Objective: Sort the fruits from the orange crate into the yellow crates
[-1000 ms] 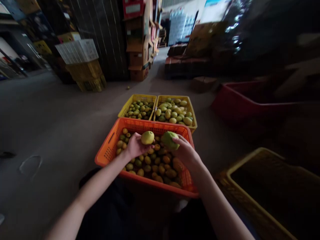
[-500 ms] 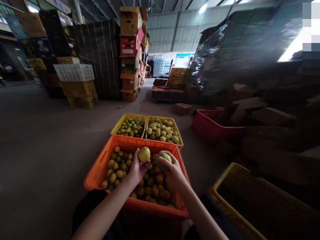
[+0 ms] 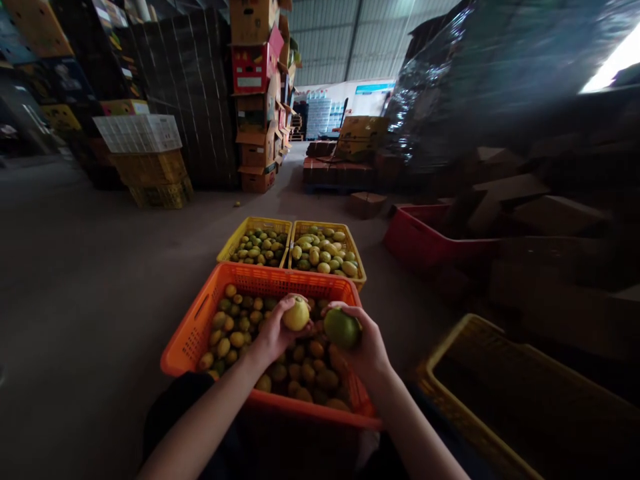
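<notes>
Hands (image 3: 371,343) clasp a rounded yellow fruit (image 3: 297,315) (left) and a dark green fruit (image 3: 342,329) (right).

A yellow fruit (image 3: 296,315) is held in the left hand (image 3: 274,333), and a green fruit (image 3: 342,329) is held in the right hand (image 3: 371,343). The two are kept apart, over a big orange basket (image 3: 186,337) with many small fruits (image 3: 237,340) in it. Just behind it, two yellow baskets (image 3: 227,249) of fruit are set side by side. A red tub (image 3: 415,241) and tall stacked boxes (image 3: 254,157) are seen farther off on the grey floor (image 3: 115,273).
</notes>
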`<control>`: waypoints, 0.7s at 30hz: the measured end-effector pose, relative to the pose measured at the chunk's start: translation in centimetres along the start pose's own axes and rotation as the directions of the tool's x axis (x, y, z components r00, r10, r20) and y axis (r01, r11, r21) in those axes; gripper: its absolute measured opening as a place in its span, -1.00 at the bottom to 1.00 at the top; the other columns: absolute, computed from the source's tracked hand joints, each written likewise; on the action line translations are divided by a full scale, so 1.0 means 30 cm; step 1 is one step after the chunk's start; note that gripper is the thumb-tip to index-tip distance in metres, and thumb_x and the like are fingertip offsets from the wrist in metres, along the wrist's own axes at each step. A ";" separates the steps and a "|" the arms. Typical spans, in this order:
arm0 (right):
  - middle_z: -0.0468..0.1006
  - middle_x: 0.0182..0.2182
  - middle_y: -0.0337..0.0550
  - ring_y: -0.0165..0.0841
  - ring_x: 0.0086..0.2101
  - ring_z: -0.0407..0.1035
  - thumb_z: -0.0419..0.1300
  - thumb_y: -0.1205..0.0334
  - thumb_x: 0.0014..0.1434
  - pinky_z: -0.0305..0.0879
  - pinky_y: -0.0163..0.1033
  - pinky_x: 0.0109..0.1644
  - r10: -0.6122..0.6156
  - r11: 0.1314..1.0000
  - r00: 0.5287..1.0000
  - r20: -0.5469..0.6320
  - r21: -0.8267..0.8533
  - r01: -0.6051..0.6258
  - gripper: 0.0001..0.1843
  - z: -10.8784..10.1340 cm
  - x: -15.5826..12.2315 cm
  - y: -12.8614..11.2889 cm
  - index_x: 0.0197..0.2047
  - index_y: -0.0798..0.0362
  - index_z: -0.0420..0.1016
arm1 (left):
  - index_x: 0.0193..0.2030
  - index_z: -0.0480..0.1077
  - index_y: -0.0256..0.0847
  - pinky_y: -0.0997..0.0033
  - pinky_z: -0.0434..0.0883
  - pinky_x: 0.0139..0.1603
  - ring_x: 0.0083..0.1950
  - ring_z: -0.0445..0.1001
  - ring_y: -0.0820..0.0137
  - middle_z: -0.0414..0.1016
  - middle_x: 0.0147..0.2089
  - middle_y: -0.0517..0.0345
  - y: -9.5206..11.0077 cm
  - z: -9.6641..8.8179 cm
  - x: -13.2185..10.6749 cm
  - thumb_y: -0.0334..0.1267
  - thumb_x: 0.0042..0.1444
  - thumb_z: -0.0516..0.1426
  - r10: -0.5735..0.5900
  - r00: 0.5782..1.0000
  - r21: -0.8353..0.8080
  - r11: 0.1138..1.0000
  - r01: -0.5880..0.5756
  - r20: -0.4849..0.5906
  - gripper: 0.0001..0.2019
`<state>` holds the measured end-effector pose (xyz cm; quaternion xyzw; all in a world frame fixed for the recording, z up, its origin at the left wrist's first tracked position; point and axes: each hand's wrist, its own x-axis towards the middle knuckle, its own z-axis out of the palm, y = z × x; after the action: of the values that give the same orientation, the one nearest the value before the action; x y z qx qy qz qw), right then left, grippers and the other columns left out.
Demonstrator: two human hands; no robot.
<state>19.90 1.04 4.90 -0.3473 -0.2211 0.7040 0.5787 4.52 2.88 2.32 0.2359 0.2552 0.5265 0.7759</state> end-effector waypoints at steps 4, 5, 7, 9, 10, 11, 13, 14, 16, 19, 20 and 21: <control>0.51 -0.57 -0.14 -0.30 -0.57 0.40 0.16 0.23 -0.18 0.29 -0.26 -0.58 0.075 0.995 0.997 0.015 0.065 -0.076 -0.86 -0.001 0.006 0.004 -0.53 0.12 0.46 | -0.36 0.37 -0.26 0.56 0.40 -0.52 -0.45 0.45 0.45 0.41 -0.35 0.16 0.001 -0.009 -0.014 -0.13 -0.15 0.23 -0.037 0.998 -0.048 0.998 0.040 0.055 -0.74; 0.51 -0.58 -0.13 -0.30 -0.58 0.40 0.15 0.23 -0.19 0.28 -0.26 -0.59 0.087 0.993 0.996 0.016 0.077 -0.088 -0.87 0.000 0.008 0.005 -0.54 0.12 0.46 | -0.37 0.36 -0.26 0.57 0.39 -0.55 -0.46 0.44 0.46 0.40 -0.37 0.17 0.001 -0.008 -0.016 -0.13 -0.16 0.23 -0.034 0.998 -0.057 0.998 0.037 0.050 -0.73; 0.51 -0.59 -0.13 -0.30 -0.59 0.40 0.14 0.24 -0.20 0.27 -0.27 -0.61 0.084 0.993 0.996 0.020 0.087 -0.086 -0.87 0.002 0.008 0.005 -0.55 0.12 0.45 | -0.40 0.35 -0.26 0.59 0.36 -0.62 -0.48 0.42 0.47 0.38 -0.40 0.18 0.003 -0.001 -0.017 -0.12 -0.17 0.22 -0.011 0.999 -0.065 0.998 0.014 0.051 -0.74; 0.51 -0.59 -0.13 -0.30 -0.59 0.40 0.14 0.25 -0.22 0.26 -0.28 -0.62 0.058 0.995 0.998 0.032 0.079 -0.060 -0.87 0.007 0.004 0.001 -0.55 0.13 0.46 | -0.42 0.34 -0.25 0.60 0.34 -0.65 -0.49 0.41 0.47 0.37 -0.42 0.19 0.005 0.012 -0.016 -0.13 -0.19 0.22 0.016 0.998 -0.071 0.997 -0.012 0.061 -0.75; 0.51 -0.59 -0.13 -0.30 -0.59 0.40 0.14 0.26 -0.23 0.27 -0.28 -0.62 0.041 0.996 0.998 0.040 0.074 -0.043 -0.86 0.010 0.000 -0.001 -0.55 0.13 0.46 | -0.43 0.34 -0.25 0.60 0.35 -0.66 -0.49 0.41 0.47 0.37 -0.43 0.20 0.007 0.020 -0.013 -0.14 -0.20 0.22 0.024 0.998 -0.077 0.997 -0.019 0.065 -0.75; 0.51 -0.58 -0.13 -0.30 -0.59 0.40 0.15 0.26 -0.23 0.28 -0.28 -0.61 0.028 0.997 0.999 0.046 0.070 -0.031 -0.86 0.012 -0.003 -0.004 -0.55 0.14 0.46 | -0.43 0.34 -0.25 0.58 0.36 -0.66 -0.49 0.42 0.47 0.37 -0.43 0.20 0.009 0.027 -0.010 -0.15 -0.20 0.21 0.025 0.998 -0.086 0.996 -0.020 0.057 -0.76; 0.51 -0.58 -0.13 -0.30 -0.59 0.41 0.15 0.26 -0.22 0.29 -0.28 -0.60 0.037 0.996 0.998 0.042 0.073 -0.040 -0.86 0.014 -0.006 -0.008 -0.54 0.15 0.46 | -0.41 0.35 -0.26 0.56 0.39 -0.65 -0.50 0.43 0.46 0.40 -0.43 0.19 0.012 0.037 0.003 -0.16 -0.15 0.21 -0.017 1.000 -0.107 0.994 0.016 -0.011 -0.78; 0.51 -0.58 -0.13 -0.30 -0.59 0.41 0.15 0.26 -0.20 0.29 -0.29 -0.61 0.068 0.995 0.997 0.026 0.077 -0.069 -0.86 0.012 -0.005 -0.009 -0.54 0.14 0.46 | -0.39 0.36 -0.27 0.54 0.40 -0.64 -0.50 0.44 0.45 0.42 -0.44 0.18 0.014 0.040 0.011 -0.15 -0.10 0.20 -0.066 0.996 -0.123 0.991 0.058 -0.064 -0.78; 0.52 -0.59 -0.13 -0.30 -0.60 0.41 0.15 0.23 -0.14 0.28 -0.28 -0.62 0.184 0.980 0.982 -0.043 0.080 -0.180 -0.86 0.008 0.001 -0.008 -0.50 0.13 0.45 | -0.34 0.37 -0.29 0.53 0.43 -0.62 -0.50 0.47 0.42 0.45 -0.45 0.14 0.020 0.040 0.031 -0.13 0.02 0.15 -0.199 0.968 -0.186 0.968 0.170 -0.153 -0.77; 0.54 -0.58 -0.14 -0.32 -0.59 0.42 0.16 0.19 -0.03 0.33 -0.28 -0.59 0.308 0.950 0.942 -0.131 0.101 -0.297 -0.85 0.004 0.010 -0.002 -0.42 0.11 0.44 | -0.22 0.38 -0.31 0.53 0.46 -0.56 -0.42 0.53 0.37 0.50 -0.41 0.06 0.039 0.035 0.055 -0.11 0.18 0.02 -0.325 0.938 -0.294 0.914 0.279 -0.123 -0.72; 0.55 -0.56 -0.14 -0.33 -0.57 0.43 0.16 0.18 0.00 0.35 -0.28 -0.56 0.311 0.948 0.941 -0.134 0.112 -0.297 -0.84 0.004 0.012 -0.001 -0.39 0.10 0.45 | -0.18 0.38 -0.31 0.54 0.46 -0.56 -0.40 0.54 0.37 0.52 -0.38 0.03 0.049 0.034 0.059 -0.11 0.22 -0.04 -0.329 0.940 -0.304 0.908 0.289 -0.089 -0.69; 0.57 -0.54 -0.13 -0.33 -0.56 0.44 0.16 0.17 0.02 0.37 -0.29 -0.54 0.302 0.950 0.945 -0.122 0.121 -0.288 -0.83 0.004 0.013 -0.001 -0.36 0.10 0.45 | -0.15 0.38 -0.32 0.56 0.45 -0.56 -0.41 0.54 0.38 0.53 -0.35 0.01 0.059 0.033 0.062 -0.10 0.25 -0.09 -0.324 0.944 -0.294 0.910 0.293 -0.061 -0.65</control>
<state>19.79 1.44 4.93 -0.3946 -0.0895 0.7672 0.4976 4.52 5.13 3.92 0.0512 0.2535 0.4398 0.8600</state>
